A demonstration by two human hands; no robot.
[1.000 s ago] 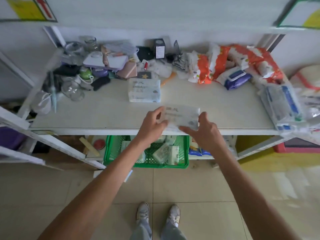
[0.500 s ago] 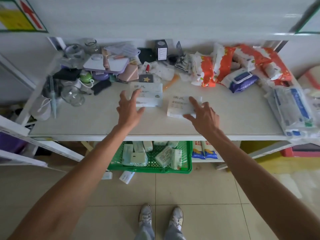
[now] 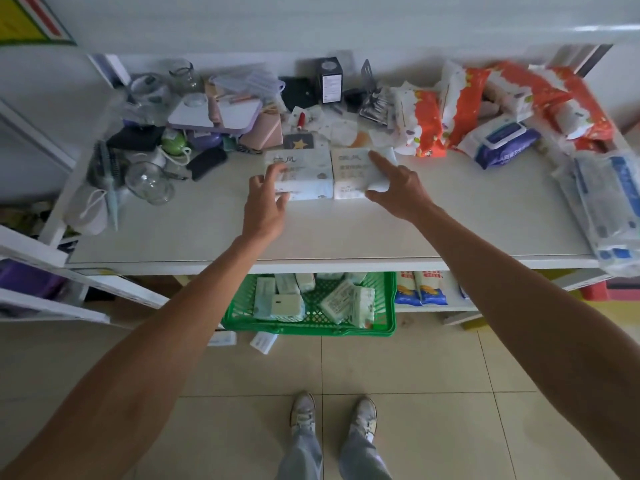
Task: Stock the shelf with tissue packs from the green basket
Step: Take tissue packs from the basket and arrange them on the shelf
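Head view. Two tissue packs lie side by side, touching, on the white shelf point(image 3: 450, 216): the left pack point(image 3: 304, 174) and the right pack point(image 3: 353, 174). The left hand point(image 3: 265, 206) touches the left pack's near-left corner; the right hand point(image 3: 398, 187) rests with spread fingers on the right pack. Below, the green basket point(image 3: 388, 306) holds further packs on the tiled floor point(image 3: 450, 393).

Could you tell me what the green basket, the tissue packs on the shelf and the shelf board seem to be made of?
Green basket: moulded plastic, judging by its uniform colour and lattice walls.
Two tissue packs on the shelf: soft printed plastic film, slightly glossy, probably over paper tissue.
Shelf board: smooth off-white surface with a faint sheen, possibly painted metal or laminate; the picture leaves it open.
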